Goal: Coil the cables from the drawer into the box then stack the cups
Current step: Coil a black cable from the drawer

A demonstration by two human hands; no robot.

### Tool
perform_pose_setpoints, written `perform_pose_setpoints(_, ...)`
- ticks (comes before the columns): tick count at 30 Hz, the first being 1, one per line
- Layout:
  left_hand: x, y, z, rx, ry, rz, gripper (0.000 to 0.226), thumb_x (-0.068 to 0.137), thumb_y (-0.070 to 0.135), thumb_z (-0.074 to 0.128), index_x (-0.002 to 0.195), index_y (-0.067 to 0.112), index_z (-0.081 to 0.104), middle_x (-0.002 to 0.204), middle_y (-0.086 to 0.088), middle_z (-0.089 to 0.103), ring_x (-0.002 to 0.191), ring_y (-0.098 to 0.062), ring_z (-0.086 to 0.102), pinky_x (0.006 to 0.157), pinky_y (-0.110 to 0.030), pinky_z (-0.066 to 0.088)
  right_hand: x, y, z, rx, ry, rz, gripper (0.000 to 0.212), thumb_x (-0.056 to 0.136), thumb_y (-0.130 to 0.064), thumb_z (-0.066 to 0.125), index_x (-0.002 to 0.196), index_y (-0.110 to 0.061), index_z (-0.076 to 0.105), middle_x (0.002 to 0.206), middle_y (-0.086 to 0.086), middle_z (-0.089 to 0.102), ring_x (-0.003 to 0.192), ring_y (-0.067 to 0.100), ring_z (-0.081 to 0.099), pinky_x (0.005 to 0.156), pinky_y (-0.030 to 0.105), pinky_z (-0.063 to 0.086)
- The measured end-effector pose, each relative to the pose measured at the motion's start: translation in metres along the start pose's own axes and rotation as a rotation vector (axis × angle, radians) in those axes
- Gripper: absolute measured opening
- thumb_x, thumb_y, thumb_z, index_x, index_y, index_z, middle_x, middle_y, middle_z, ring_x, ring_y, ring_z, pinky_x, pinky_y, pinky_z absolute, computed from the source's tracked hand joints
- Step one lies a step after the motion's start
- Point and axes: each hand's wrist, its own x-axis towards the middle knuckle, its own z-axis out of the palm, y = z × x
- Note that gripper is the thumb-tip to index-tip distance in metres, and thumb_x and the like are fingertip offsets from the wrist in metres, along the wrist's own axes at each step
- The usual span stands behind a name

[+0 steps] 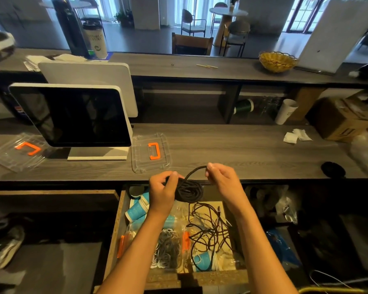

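My left hand [163, 188] grips a coil of black cable [189, 190] above the open drawer [115, 225]. Just to its right, my right hand [221, 179] pinches a loop of the same cable that arcs up from the coil. Below, a thin dark cable [210, 228] lies tangled on the drawer floor. A clear box with orange latches [170, 245] in the drawer holds grey and white cables. Blue paper cups [136, 211] lie at the drawer's back left, and another blue cup [204, 261] lies at its front.
A clear lid with an orange handle [151, 152] lies on the counter ahead; a second clear lid [19, 150] lies at the left. A point-of-sale screen [72, 115] stands between them. A cardboard box [340, 119] and crumpled paper [296, 135] sit at the right.
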Motion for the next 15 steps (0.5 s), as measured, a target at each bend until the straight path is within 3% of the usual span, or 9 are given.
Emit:
perform_pose_setpoints(4, 0.002, 0.015, 0.004, -0.116, 0.096, -0.007, 0.027, 0.078, 0.029, 0.055, 0.055, 0.020, 0.066, 0.052, -0.003, 0.058, 0.054, -0.012, 0.055, 0.051, -0.026, 0.043, 0.002, 0.019, 0.022, 0.051, 0.016, 0.087, 0.025, 0.096, -0.020, 0.061, 0.082, -0.007, 0.076, 0.074, 0.001, 0.072, 0.069, 0.006, 0.062, 0.068, 0.021, 0.049)
perform_pose_setpoints(7, 0.009, 0.023, 0.007, -0.199, 0.235, -0.057, 0.028, 0.080, 0.017, 0.058, 0.052, 0.016, 0.058, 0.049, 0.009, 0.050, 0.050, -0.006, 0.048, 0.049, -0.020, 0.041, -0.005, 0.031, 0.050, -0.031, -0.067, 0.110, 0.037, 0.095, -0.016, 0.059, 0.063, 0.003, 0.061, 0.058, 0.007, 0.051, 0.055, 0.013, 0.041, 0.056, 0.032, 0.035)
perform_pose_setpoints(9, 0.014, 0.024, 0.007, -0.092, 0.348, -0.051, 0.045, 0.088, -0.001, 0.054, 0.049, 0.021, 0.045, 0.044, 0.015, 0.041, 0.045, 0.001, 0.039, 0.046, -0.012, 0.033, -0.009, 0.029, 0.061, -0.166, -0.147, 0.034, 0.043, 0.094, -0.023, 0.056, 0.062, 0.005, 0.053, 0.055, 0.009, 0.040, 0.052, 0.013, 0.031, 0.053, 0.036, 0.026)
perform_pose_setpoints(10, 0.017, 0.024, 0.006, 0.002, 0.385, -0.023, 0.051, 0.090, -0.005, 0.053, 0.050, 0.024, 0.039, 0.043, 0.015, 0.035, 0.043, 0.000, 0.035, 0.045, -0.011, 0.028, -0.012, 0.025, 0.064, -0.275, -0.212, -0.038, 0.045, 0.094, -0.031, 0.056, 0.064, 0.003, 0.054, 0.055, 0.010, 0.043, 0.051, 0.014, 0.034, 0.052, 0.038, 0.029)
perform_pose_setpoints(12, 0.020, 0.020, 0.002, 0.199, 0.373, 0.032, 0.052, 0.091, -0.003, 0.054, 0.051, 0.024, 0.034, 0.046, 0.014, 0.029, 0.042, -0.003, 0.032, 0.044, -0.013, 0.022, -0.018, 0.013, 0.065, -0.586, -0.359, -0.206, 0.038, 0.096, -0.041, 0.052, 0.075, -0.010, 0.060, 0.060, 0.005, 0.055, 0.056, 0.017, 0.049, 0.056, 0.038, 0.040)
perform_pose_setpoints(15, 0.024, 0.006, -0.010, 0.384, 0.300, 0.040, 0.048, 0.094, 0.005, 0.056, 0.053, 0.022, 0.037, 0.047, 0.011, 0.030, 0.043, -0.005, 0.036, 0.043, -0.015, 0.023, -0.025, -0.005, 0.059, -0.838, -0.490, -0.389, 0.023, 0.098, -0.034, 0.049, 0.091, -0.016, 0.062, 0.071, 0.003, 0.063, 0.068, 0.025, 0.058, 0.062, 0.039, 0.046)
